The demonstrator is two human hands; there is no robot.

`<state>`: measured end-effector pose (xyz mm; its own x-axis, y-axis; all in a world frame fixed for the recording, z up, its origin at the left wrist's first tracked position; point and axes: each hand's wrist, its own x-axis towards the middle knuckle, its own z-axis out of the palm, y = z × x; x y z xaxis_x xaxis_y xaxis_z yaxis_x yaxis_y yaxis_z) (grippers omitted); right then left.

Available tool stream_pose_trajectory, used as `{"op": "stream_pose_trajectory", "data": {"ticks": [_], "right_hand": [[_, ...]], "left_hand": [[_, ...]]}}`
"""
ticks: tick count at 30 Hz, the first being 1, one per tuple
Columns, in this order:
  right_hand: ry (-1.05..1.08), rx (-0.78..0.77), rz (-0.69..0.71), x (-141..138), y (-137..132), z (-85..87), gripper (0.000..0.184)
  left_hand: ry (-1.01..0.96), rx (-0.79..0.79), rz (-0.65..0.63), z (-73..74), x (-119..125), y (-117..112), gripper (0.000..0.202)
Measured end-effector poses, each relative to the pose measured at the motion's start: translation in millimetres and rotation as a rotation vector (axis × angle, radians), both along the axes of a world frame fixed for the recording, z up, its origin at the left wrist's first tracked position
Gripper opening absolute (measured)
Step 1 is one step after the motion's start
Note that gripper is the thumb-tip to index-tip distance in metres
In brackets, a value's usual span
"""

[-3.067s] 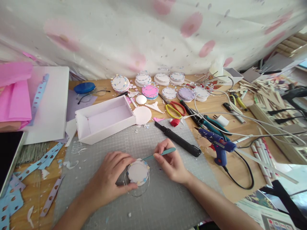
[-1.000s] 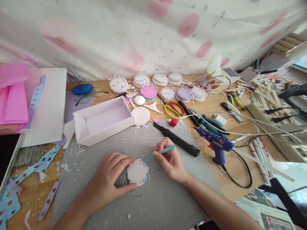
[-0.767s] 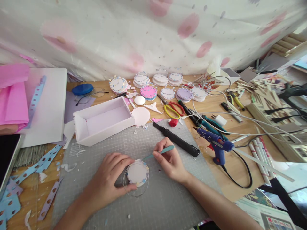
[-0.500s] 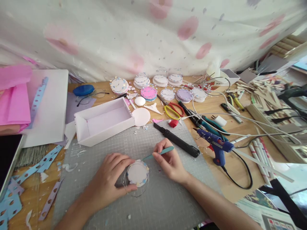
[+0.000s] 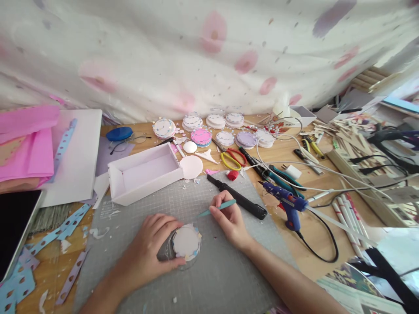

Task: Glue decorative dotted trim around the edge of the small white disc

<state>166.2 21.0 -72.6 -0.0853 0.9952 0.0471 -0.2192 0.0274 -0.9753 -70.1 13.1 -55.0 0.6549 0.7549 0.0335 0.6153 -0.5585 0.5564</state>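
Observation:
My left hand [image 5: 159, 244] is curled around a small round white disc [image 5: 186, 242], thumb at its near edge and fingers at its far edge. Tiny blue and yellow pieces dot the disc's rim, and loops of thin wire [image 5: 169, 246] stick out around it. In my right hand [image 5: 229, 220], pinched between thumb and fingers, are slim teal tweezers [image 5: 225, 204]. Their tip points left, just above and apart from the disc. Both hands are over the grey cutting mat [image 5: 229, 279]. A black utility knife [image 5: 242, 200] lies beyond my right hand.
A white open box [image 5: 147, 174] stands at the mat's back left. Decorated discs [image 5: 201, 137] line the back. Scissors [image 5: 232, 159], pliers [image 5: 286, 181] and a blue glue gun [image 5: 290, 203] with cords lie to the right. Paper strips [image 5: 70, 274] and a dark-screened device [image 5: 19, 226] are left.
The tweezers' tip has drawn back slightly from the disc's far edge. My left hand still grips the disc. The camera view has shifted a little, so the background sits lower.

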Motion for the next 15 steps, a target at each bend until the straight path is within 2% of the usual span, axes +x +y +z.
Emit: {"op": "stream_pose_trajectory", "data": {"ticks": [4, 7, 10, 13, 14, 15], "right_hand": [[0.104, -0.046, -0.045, 1, 3, -3.5, 0.022], [0.185, -0.058, -0.067, 2, 5, -7.1, 0.022], [0.256, -0.073, -0.077, 2, 7, -6.6, 0.024], [0.318, -0.095, -0.087, 1, 8, -3.8, 0.026], [0.33, -0.099, -0.093, 1, 8, -3.1, 0.026], [0.339, -0.101, -0.098, 1, 8, -2.6, 0.027]], "left_hand": [[0.024, -0.027, -0.02, 8.7, -2, 0, 0.07], [0.002, 0.006, 0.021, 26.7, -9, -5, 0.067], [-0.069, 0.099, 0.071, 56.9, -14, -16, 0.059], [-0.124, 0.256, 0.114, 92.2, -8, -39, 0.047], [-0.144, 0.322, 0.11, 102.5, -3, -49, 0.044], [-0.169, 0.383, 0.051, 111.2, 2, -59, 0.042]]}}
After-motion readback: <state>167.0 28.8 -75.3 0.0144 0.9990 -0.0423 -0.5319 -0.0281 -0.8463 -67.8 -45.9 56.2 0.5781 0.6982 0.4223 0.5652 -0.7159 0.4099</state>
